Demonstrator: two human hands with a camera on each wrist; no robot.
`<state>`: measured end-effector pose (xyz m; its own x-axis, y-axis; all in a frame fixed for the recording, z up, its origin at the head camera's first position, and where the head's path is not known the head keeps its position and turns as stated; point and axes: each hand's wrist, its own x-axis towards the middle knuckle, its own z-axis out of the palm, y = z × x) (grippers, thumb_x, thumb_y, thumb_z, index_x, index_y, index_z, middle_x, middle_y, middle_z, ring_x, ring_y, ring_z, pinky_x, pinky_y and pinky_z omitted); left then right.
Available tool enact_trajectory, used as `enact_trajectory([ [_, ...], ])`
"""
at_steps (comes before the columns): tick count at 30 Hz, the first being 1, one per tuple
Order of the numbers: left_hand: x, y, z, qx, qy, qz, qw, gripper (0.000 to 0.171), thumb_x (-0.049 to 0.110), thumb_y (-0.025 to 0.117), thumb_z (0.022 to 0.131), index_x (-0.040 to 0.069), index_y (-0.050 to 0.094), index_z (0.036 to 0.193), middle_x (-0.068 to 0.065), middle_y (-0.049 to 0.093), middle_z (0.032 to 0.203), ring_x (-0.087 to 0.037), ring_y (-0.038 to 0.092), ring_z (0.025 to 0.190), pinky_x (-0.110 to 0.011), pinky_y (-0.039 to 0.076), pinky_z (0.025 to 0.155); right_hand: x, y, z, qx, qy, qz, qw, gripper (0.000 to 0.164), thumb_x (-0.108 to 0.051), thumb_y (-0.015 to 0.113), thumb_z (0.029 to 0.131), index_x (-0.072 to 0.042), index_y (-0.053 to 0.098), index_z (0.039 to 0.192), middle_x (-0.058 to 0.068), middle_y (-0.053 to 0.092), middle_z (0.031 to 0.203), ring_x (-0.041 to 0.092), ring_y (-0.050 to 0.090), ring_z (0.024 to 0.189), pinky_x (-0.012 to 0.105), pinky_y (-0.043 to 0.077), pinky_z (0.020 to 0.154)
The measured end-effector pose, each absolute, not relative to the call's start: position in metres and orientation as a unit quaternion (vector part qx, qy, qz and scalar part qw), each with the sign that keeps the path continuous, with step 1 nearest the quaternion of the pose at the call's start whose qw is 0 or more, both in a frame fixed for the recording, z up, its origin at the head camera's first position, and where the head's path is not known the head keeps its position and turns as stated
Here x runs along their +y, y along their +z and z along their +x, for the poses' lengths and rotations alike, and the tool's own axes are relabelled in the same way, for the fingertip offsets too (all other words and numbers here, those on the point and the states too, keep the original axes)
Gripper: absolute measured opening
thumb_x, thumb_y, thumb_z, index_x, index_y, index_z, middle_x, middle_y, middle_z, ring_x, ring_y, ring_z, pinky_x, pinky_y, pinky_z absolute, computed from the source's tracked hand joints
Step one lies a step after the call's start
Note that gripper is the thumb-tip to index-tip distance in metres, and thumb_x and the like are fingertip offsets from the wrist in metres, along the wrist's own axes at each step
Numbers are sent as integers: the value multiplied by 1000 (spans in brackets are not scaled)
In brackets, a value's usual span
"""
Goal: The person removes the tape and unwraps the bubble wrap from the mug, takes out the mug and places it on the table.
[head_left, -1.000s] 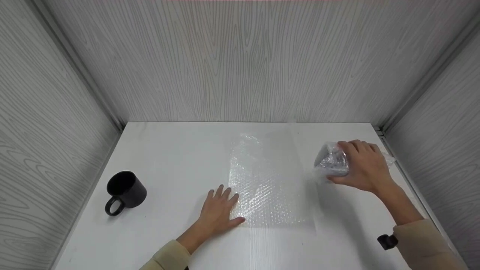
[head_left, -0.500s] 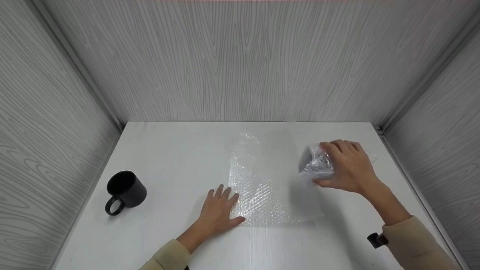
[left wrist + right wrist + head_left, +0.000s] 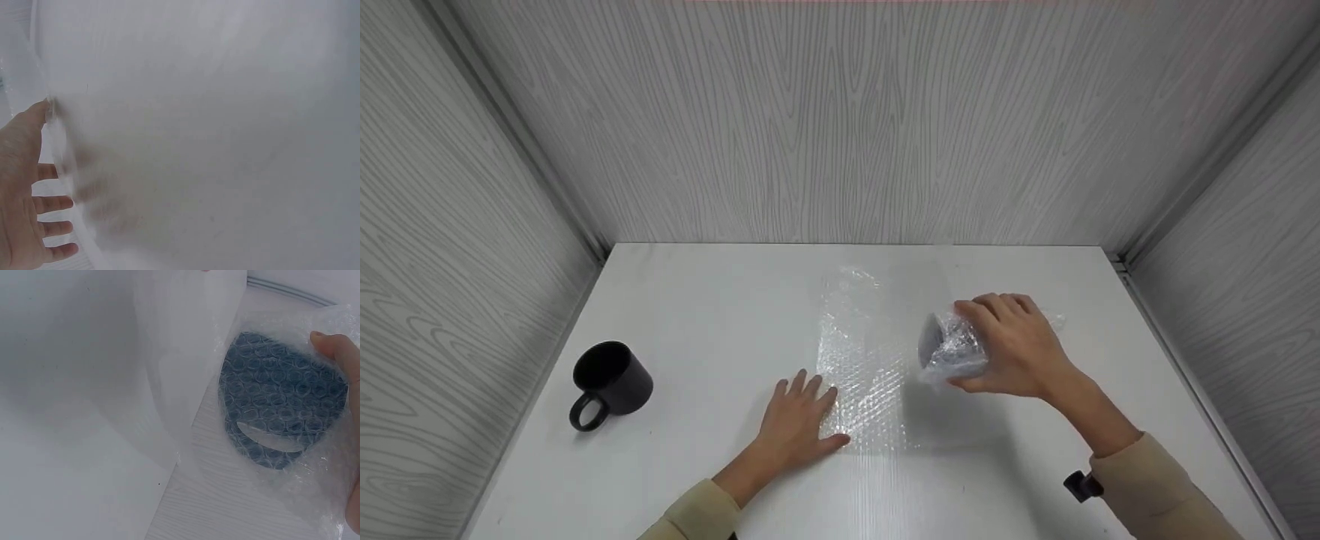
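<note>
A: Left hand?
B: Fingers spread wide at the edge of a clear, rectangular bubble-wrap sheet, likely steadying it.
A: Right hand?
B: Fingers curled round a dark-blue, rounded, bubble-wrapped bundle; sheet below them.

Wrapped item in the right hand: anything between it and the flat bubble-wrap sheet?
Nothing visible. The right hand holds the wrapped item, apparently over the right part of the bubble-wrap sheet. The left hand rests at the sheet's left edge; the black mug sits farther left, off the sheet.
</note>
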<state>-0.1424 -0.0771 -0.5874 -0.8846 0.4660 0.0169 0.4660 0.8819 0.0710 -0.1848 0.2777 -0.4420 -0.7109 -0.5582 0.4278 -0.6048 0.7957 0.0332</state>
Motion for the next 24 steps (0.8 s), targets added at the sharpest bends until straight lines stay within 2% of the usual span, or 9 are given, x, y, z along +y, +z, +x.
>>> enact_trajectory([
  [12,-77,-588,-141,970,20,241,3,84,79,53,93,21,56,152,-14,55,158,-42,46,151,-59,42,119,246,-460,-182,-921,45,341,182,99,-69,89,60,-16,60,138,7,68,122,30,68,111,52,53,104],
  [24,-79,-590,-142,969,16,245,-6,83,79,52,93,20,55,152,-15,55,157,-42,46,151,-59,42,118,226,-484,-181,-917,33,357,176,100,-73,87,61,-16,60,138,5,69,124,28,67,113,50,54,105],
])
